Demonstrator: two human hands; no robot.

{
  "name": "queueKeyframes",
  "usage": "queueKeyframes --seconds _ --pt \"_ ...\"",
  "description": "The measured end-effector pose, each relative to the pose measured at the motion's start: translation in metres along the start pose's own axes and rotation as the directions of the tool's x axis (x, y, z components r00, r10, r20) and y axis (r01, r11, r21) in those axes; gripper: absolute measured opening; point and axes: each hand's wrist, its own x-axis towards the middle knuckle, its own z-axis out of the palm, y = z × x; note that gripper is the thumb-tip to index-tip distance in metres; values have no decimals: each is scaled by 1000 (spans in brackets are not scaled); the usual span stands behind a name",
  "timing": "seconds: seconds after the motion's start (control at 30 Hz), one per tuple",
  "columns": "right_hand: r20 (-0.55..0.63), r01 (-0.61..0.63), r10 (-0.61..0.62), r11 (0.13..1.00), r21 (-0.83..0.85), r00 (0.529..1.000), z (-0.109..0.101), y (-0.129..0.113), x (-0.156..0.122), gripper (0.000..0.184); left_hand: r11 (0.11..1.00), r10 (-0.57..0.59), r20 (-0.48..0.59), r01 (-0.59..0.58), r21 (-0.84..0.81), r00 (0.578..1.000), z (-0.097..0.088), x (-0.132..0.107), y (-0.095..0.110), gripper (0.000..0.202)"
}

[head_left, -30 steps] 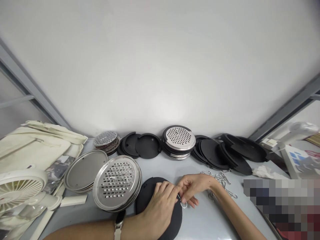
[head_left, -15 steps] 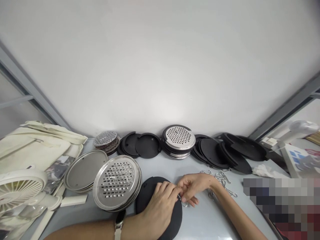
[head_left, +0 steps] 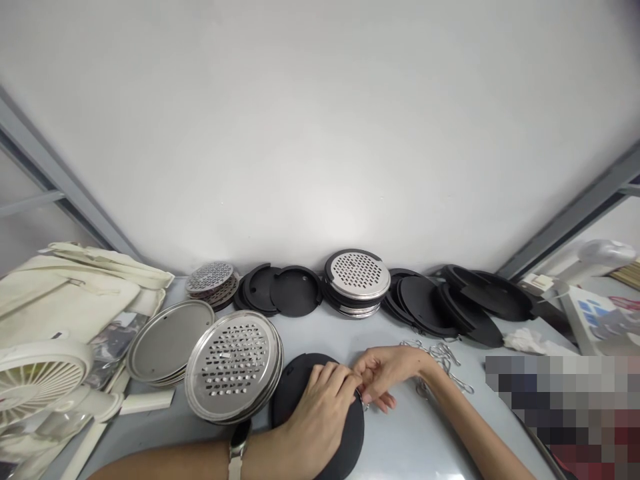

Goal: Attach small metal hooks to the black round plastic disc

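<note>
My left hand (head_left: 320, 417), with a watch on its wrist, lies over a round black disc (head_left: 293, 393) and grips it near the rim. My right hand (head_left: 383, 377) meets it at the disc's right edge, fingers pinched on a small metal wire ring (head_left: 365, 405) that is mostly hidden by the fingers. A tangle of silver wire hooks (head_left: 440, 360) lies just beyond my right wrist. To the left of the disc, almost touching it, sits a perforated steel grater plate (head_left: 233, 367).
A plain steel plate (head_left: 170, 340) lies beside the grater. Stacks of black discs (head_left: 425, 307) and perforated plates (head_left: 357, 275) line the wall. A white fan (head_left: 35, 383) and a cream cloth bag (head_left: 65, 300) stand left; a white tissue (head_left: 530, 343) lies right.
The wire ring has moved in closer to the disc's edge and is now mostly covered by my fingers. Both hands have shifted only slightly.
</note>
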Motion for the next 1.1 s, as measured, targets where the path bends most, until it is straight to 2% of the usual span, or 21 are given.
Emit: queueKeyframes --seconds 0.33,0.7,0.93,1.1 --pt "-3 2 -2 1000 -17 1000 0 -2 -3 37 999 -3 23 1 52 1000 3 0 0 31" --pt "2 -12 12 1000 -14 1000 1 -2 -2 38 998 34 44 -36 43 998 -2 -1 0 39" --pt "2 -16 16 1000 0 1000 0 0 -2 37 1000 14 32 -15 5 999 -1 1 0 37" --pt "5 -16 16 1000 3 1000 -2 3 -1 35 997 41 24 -39 -69 999 -4 0 1 42"
